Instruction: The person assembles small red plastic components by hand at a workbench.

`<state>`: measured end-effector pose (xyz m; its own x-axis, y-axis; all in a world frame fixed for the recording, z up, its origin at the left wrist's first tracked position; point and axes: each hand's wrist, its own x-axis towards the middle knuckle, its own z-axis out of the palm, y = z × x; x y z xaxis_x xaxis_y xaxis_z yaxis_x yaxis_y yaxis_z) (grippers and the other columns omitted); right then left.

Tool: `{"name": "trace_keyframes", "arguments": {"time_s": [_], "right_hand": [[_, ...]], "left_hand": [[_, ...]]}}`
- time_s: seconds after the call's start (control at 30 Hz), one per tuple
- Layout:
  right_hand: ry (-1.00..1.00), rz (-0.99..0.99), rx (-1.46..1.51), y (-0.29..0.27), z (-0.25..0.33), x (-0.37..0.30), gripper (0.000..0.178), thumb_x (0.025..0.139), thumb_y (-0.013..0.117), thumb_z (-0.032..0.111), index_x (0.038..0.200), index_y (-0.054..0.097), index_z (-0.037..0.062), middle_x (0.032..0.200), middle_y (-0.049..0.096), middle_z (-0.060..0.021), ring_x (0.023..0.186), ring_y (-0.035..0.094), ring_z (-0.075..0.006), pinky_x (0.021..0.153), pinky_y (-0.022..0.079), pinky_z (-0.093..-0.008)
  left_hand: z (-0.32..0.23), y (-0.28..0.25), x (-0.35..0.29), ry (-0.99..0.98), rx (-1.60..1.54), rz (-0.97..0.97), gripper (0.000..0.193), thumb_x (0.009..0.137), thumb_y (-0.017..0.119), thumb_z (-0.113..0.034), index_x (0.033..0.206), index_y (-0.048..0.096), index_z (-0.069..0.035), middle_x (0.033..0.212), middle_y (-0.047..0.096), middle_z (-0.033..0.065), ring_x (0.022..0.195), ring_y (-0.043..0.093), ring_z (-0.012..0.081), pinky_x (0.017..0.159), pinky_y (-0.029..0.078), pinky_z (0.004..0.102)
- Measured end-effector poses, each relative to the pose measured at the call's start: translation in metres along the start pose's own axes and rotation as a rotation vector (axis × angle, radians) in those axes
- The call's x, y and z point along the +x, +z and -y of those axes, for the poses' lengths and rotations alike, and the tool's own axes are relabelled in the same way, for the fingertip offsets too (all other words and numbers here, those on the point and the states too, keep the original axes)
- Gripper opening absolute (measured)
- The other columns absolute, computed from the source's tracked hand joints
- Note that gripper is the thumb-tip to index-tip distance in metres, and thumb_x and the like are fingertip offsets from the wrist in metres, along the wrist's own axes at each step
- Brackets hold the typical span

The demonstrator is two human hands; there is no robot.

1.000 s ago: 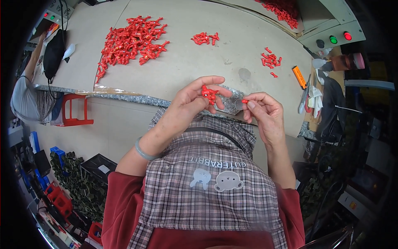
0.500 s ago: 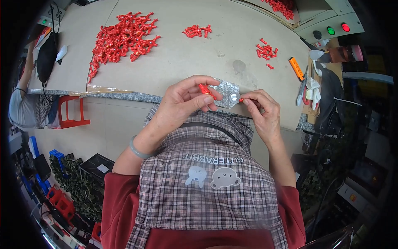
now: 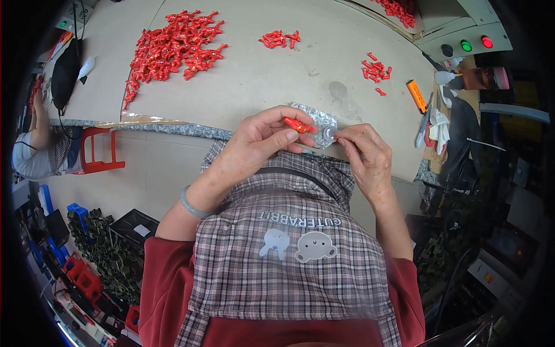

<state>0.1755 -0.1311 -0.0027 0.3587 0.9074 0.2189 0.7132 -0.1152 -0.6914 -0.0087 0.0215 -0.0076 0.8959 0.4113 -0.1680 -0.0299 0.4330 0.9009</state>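
Between the thumb and fingers of my left hand [image 3: 267, 134] is a small red figure [image 3: 298, 125] with gold-coloured marks, held above the table's front edge. My right hand [image 3: 366, 151] pinches a tiny red piece [image 3: 336, 138], mostly covered by the fingertips. That piece is at the rim of a small round whitish dish [image 3: 329, 133], which sits on a speckled grey plate [image 3: 315, 117]. My left fingers overlap the plate's left side in view. The two hands are apart.
A large heap of red figures [image 3: 173, 49] lies at the far left. A small group [image 3: 280, 39] is at the back middle, and small red pieces [image 3: 376, 71] lie to the right. An orange box [image 3: 416, 96] stands near the right edge. Another person [image 3: 40, 139] sits at far left.
My left hand has turned the red figure so that it lies more level and shows its gold marks. My right hand stays pinched beside the dish. The view has shifted slightly.
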Motion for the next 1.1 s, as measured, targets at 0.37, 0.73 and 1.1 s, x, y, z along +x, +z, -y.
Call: {"name": "trace_keyframes", "arguments": {"time_s": [0.37,0.73,1.1], "right_hand": [[0.021,0.021,-0.038,-0.003,0.003,0.002,0.011,0.081,0.069,-0.004,0.092,0.069,0.0002,0.084,0.063,-0.0100,0.069,0.064,-0.0232,0.061,0.052,-0.0327],[0.114,0.035,0.059,-0.011,0.003,0.000,0.010,0.084,0.068,-0.003,0.093,0.069,-0.0005,0.080,0.064,-0.0068,0.065,0.064,-0.0147,0.057,0.051,-0.0263],[0.464,0.145,0.848,-0.014,0.002,-0.001,0.014,0.093,0.063,0.001,0.106,0.066,-0.0031,0.086,0.069,-0.0075,0.071,0.064,-0.0087,0.064,0.053,-0.0210]], "left_hand": [[-0.001,-0.002,-0.002,-0.021,0.108,-0.074,0.019,0.096,0.061,-0.011,0.112,0.067,-0.002,0.111,0.067,0.0054,0.098,0.064,0.0123,0.084,0.053,0.0257],[0.002,-0.001,0.000,-0.051,-0.015,-0.089,0.024,0.088,0.071,-0.004,0.110,0.062,0.000,0.103,0.068,0.0078,0.094,0.065,0.0109,0.083,0.054,0.0233],[0.002,0.002,0.000,-0.080,-0.073,0.009,0.026,0.091,0.069,-0.006,0.115,0.063,-0.001,0.104,0.068,0.0067,0.095,0.065,0.0118,0.086,0.053,0.0251]]}}
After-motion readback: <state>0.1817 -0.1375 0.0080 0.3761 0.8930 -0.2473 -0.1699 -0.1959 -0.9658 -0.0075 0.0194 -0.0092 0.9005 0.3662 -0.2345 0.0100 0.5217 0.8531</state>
